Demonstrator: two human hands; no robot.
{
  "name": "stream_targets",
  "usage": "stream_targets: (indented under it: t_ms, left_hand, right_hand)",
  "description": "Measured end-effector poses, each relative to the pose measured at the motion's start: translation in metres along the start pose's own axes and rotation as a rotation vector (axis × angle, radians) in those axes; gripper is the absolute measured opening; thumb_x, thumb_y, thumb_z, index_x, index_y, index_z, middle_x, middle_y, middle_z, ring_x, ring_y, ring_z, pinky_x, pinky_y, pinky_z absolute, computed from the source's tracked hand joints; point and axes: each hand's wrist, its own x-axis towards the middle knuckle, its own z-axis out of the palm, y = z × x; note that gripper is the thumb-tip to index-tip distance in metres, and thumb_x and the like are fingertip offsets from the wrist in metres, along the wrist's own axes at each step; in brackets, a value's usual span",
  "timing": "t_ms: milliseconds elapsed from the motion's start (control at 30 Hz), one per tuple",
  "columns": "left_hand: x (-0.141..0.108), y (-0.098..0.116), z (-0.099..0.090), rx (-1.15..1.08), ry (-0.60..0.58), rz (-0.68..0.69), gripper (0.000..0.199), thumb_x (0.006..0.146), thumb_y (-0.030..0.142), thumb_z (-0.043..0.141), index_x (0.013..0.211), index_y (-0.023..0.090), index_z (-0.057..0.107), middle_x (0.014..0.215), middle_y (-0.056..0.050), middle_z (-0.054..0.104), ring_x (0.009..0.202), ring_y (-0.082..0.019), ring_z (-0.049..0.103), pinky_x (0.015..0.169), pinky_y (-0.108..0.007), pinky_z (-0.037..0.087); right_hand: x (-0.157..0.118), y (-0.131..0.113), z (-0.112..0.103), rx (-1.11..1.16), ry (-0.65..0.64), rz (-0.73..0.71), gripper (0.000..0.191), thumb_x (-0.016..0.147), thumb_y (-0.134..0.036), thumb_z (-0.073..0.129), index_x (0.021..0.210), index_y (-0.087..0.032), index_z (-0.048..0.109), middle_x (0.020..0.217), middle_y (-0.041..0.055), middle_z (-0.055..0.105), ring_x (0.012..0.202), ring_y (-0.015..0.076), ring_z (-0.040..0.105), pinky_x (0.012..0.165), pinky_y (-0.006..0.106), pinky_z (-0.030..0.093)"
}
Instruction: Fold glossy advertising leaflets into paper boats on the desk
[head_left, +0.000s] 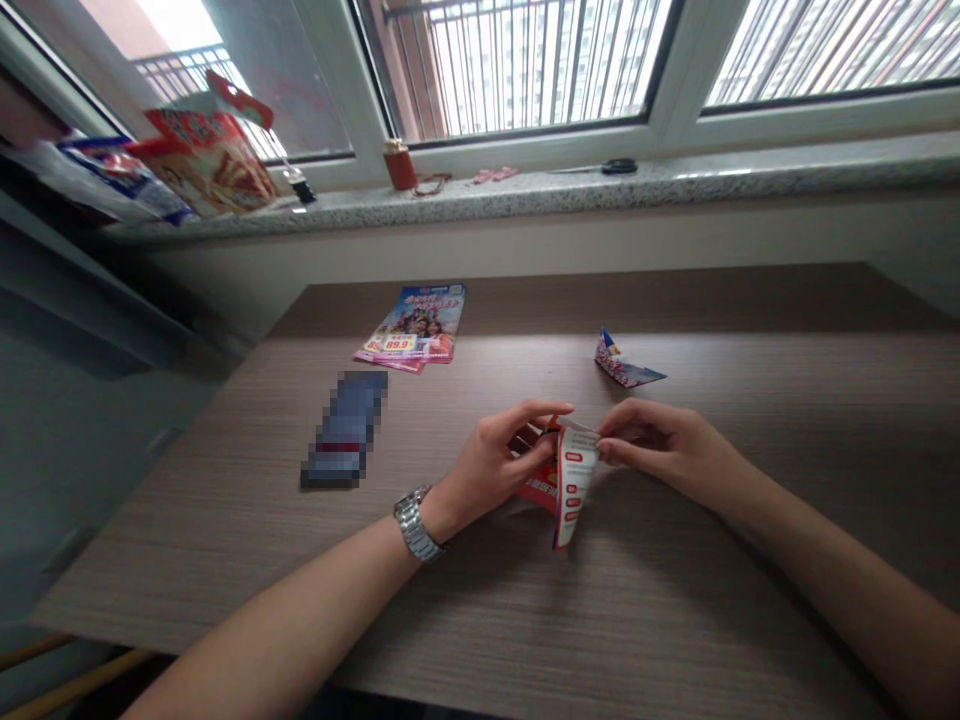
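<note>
Red-white folded paper: left fingers gripping left side, right fingers pinching upper right corner.

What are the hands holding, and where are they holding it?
A folded printed paper: the left hand and right hand both pinch it near its top.

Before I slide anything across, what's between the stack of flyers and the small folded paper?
In the head view, just bare tabletop lies between the flyers and folded paper.
</note>
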Motion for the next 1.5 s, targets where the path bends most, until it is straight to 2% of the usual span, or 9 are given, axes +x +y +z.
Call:
stream_targets:
  t_ms: [167,233,400,700,833,1000,1167,1367,1500]
  left_hand:
    - [0.001,0.004,-0.001,0.028,0.047,0.002,0.031,0.104,0.037,0.051,0.117,0.017,0.070,0.093,-0.006,0.072,0.076,-0.012,0.065,0.066,-0.020,0.051]
    - [0.001,0.005,-0.001,0.017,0.056,0.001,0.030,0.101,0.039,0.055,0.114,0.016,0.071,0.093,-0.006,0.073,0.078,-0.012,0.066,0.067,-0.020,0.051]
    - [0.001,0.002,0.000,0.012,0.064,-0.036,0.024,0.096,0.034,0.065,0.112,0.017,0.071,0.094,-0.005,0.075,0.082,-0.013,0.070,0.073,-0.020,0.054]
    - [0.003,0.000,0.000,-0.006,0.138,-0.055,0.018,0.095,0.031,0.066,0.104,0.017,0.074,0.089,-0.004,0.075,0.076,-0.012,0.069,0.066,-0.020,0.053]
    - [0.004,0.001,0.000,-0.002,0.158,-0.054,0.017,0.095,0.030,0.067,0.102,0.017,0.074,0.089,-0.004,0.075,0.076,-0.012,0.069,0.066,-0.020,0.053]
    - [0.004,0.001,0.001,-0.078,0.141,-0.077,0.021,0.094,0.032,0.068,0.109,0.017,0.069,0.092,-0.005,0.076,0.080,-0.014,0.071,0.066,-0.021,0.055]
    - [0.005,0.003,0.000,-0.046,0.170,-0.064,0.017,0.095,0.032,0.066,0.101,0.016,0.069,0.087,-0.004,0.074,0.076,-0.013,0.070,0.065,-0.020,0.054]
    - [0.006,0.003,-0.002,-0.007,0.191,-0.042,0.015,0.094,0.029,0.068,0.100,0.017,0.073,0.093,-0.004,0.075,0.082,-0.013,0.070,0.073,-0.021,0.056]
    - [0.005,0.004,-0.001,-0.030,0.211,-0.072,0.017,0.093,0.031,0.070,0.100,0.017,0.075,0.091,-0.005,0.077,0.080,-0.014,0.071,0.073,-0.023,0.057]
  right_hand:
    - [0.001,0.000,0.003,-0.016,0.020,-0.005,0.025,0.085,-0.046,0.075,0.092,-0.023,0.070,0.083,0.0026,0.074,0.075,0.0190,0.069,0.067,0.030,0.054]
    - [0.001,0.001,0.004,-0.006,0.022,-0.003,0.024,0.085,-0.045,0.075,0.093,-0.023,0.070,0.084,0.0021,0.074,0.076,0.0185,0.069,0.068,0.029,0.054]
    - [0.002,0.002,0.006,0.037,0.025,-0.004,0.021,0.084,-0.042,0.077,0.091,-0.023,0.069,0.083,0.0007,0.073,0.075,0.0173,0.069,0.067,0.028,0.055]
    - [0.006,0.005,0.009,0.158,0.062,0.030,0.031,0.084,-0.045,0.077,0.103,-0.023,0.069,0.091,0.0028,0.075,0.076,0.0185,0.071,0.069,0.031,0.061]
    - [0.008,0.005,0.012,0.226,0.025,0.094,0.033,0.083,-0.051,0.076,0.094,-0.019,0.073,0.089,0.0050,0.075,0.078,0.0191,0.071,0.069,0.031,0.062]
    - [0.007,0.001,0.013,0.230,0.056,0.089,0.032,0.081,-0.050,0.078,0.089,-0.020,0.074,0.083,0.0034,0.074,0.074,0.0172,0.069,0.067,0.029,0.062]
    - [0.005,-0.002,0.011,0.221,0.071,0.077,0.032,0.081,-0.051,0.078,0.091,-0.020,0.074,0.084,0.0039,0.075,0.076,0.0190,0.070,0.071,0.032,0.063]
    - [0.004,-0.006,0.012,0.208,0.083,0.074,0.034,0.079,-0.053,0.079,0.088,-0.021,0.074,0.086,0.0043,0.075,0.077,0.0207,0.071,0.074,0.035,0.063]
    - [0.004,-0.010,0.016,0.239,0.108,0.092,0.036,0.078,-0.056,0.078,0.086,-0.022,0.072,0.082,0.0034,0.074,0.078,0.0225,0.071,0.073,0.038,0.063]
